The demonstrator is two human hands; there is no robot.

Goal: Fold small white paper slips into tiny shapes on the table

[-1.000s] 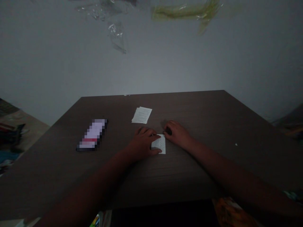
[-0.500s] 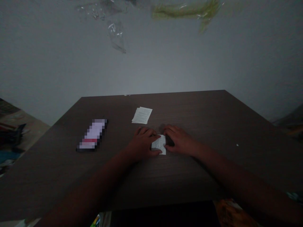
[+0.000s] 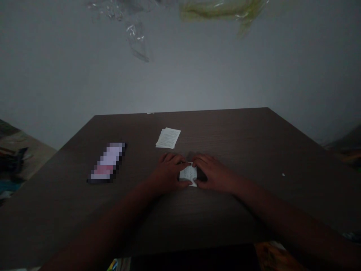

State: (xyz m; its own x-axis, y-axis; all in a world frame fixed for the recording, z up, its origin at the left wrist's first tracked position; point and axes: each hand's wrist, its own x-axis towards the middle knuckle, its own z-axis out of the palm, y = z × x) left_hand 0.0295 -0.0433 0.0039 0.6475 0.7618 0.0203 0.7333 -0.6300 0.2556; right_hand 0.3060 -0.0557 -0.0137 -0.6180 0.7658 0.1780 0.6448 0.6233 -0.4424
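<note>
A small white printed paper slip (image 3: 188, 174) lies on the dark wooden table (image 3: 254, 150) between my two hands. My left hand (image 3: 168, 173) rests on its left edge, thumb and forefinger pinched on the paper. My right hand (image 3: 214, 173) covers its right edge, fingers curled down and pressed on it. Only a narrow strip of the slip shows between the hands. The room is dim.
A second stack of white printed slips (image 3: 168, 137) lies just beyond my hands. A dark phone with a lit, blurred screen (image 3: 107, 162) sits to the left. A tiny white speck (image 3: 283, 174) lies at the right. A grey wall stands behind the table.
My right hand slid left from the slip's upper right corner onto its right edge. More of the slip is now covered. The left hand stayed put.
</note>
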